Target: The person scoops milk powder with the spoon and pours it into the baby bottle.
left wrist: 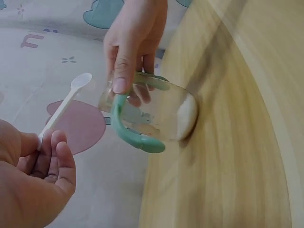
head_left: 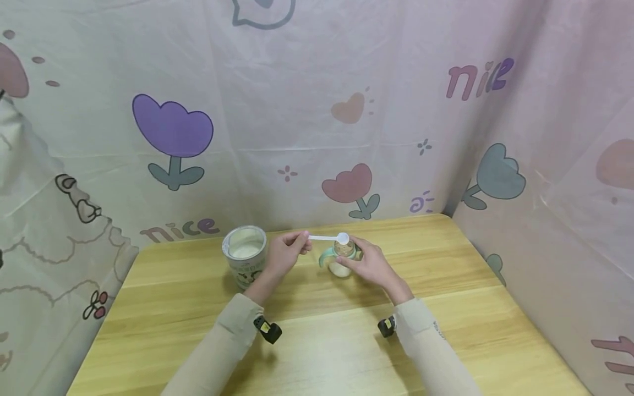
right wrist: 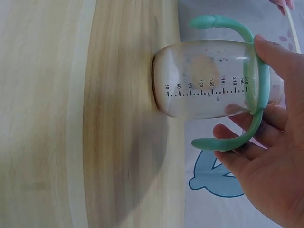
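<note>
My left hand point(head_left: 283, 257) pinches the end of a long white measuring spoon point(head_left: 324, 238) between thumb and fingers. The round bowl of the spoon is above the mouth of a clear baby bottle point(head_left: 340, 269); whether it holds anything is hard to tell. Around the bottle's neck, my right hand point(head_left: 372, 268) grips the green collar with two curved handles point(right wrist: 235, 141). The bottle stands upright on the table, with something whitish at its bottom and a millilitre scale on its side. Left of my left hand is an open tin point(head_left: 242, 269) of pale powder.
The wooden table point(head_left: 327, 341) ends at a back edge against a printed cloth point(head_left: 277, 110), which also hangs along both sides. The tin stands near that back edge, close to my left wrist.
</note>
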Motion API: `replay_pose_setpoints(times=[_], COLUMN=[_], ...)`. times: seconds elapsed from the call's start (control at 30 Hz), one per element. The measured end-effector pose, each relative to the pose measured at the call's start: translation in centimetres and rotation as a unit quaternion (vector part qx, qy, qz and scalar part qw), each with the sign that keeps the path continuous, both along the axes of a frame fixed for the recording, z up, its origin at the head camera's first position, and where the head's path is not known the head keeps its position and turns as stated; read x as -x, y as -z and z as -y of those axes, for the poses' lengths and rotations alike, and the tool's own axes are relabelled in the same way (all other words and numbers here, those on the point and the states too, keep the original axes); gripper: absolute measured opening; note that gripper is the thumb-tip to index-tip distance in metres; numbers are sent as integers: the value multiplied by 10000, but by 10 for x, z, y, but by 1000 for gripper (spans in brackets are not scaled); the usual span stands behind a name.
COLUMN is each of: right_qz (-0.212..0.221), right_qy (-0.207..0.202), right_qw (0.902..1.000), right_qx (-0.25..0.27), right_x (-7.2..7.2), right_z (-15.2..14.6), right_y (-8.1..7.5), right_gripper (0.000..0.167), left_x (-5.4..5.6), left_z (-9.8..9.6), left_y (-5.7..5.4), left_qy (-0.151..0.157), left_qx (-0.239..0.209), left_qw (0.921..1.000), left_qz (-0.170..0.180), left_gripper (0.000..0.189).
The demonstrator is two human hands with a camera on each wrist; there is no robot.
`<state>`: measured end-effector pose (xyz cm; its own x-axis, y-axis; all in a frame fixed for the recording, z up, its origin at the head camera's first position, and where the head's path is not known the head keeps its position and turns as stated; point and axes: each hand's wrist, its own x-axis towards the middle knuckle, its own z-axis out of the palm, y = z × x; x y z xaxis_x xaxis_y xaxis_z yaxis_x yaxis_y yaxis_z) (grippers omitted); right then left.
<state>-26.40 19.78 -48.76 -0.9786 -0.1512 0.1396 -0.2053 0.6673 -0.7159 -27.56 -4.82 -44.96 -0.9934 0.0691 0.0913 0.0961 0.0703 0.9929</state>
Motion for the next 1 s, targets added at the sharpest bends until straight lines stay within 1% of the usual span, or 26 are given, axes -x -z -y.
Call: replay_pose_setpoints(times=[0.13, 0.2, 0.37, 0.47, 0.63, 0.83, 1.0], right_qz=[27, 29, -16, -68, -61, -90, -315], right_qy=[-1, -11, -57, -45, -43, -111, -198], right_qw=[10000, 10000, 10000, 9999, 9998, 9995, 9986], right_qx=[20, 36, -1, -60, -171, -275, -366], right_x=[0, -1, -1, -1, 0, 2, 4], right_z=[0, 1, 1, 1, 3, 9, 15], right_y=[-2, -3, -3, -4, -6, -18, -30], right_gripper=[78, 77, 78, 79, 82, 86, 81], left_x=[1, 0, -1, -2, -5, -6, -6], left_z=[3, 4, 6, 8, 15, 26, 35], left_y=[-4, -5, -10, -16, -30, -44, -50], left_qy=[-102, -137, -166, -160, -175, -244, -221], left_qx=[17, 27, -9, -33, -19, 9, -32], left_qw=[9999, 9999, 9998, 9998, 9998, 9997, 9997], left_qz=[2, 64, 113, 67, 15, 34, 132], left_gripper=[27, 28, 28, 27, 27, 28, 28])
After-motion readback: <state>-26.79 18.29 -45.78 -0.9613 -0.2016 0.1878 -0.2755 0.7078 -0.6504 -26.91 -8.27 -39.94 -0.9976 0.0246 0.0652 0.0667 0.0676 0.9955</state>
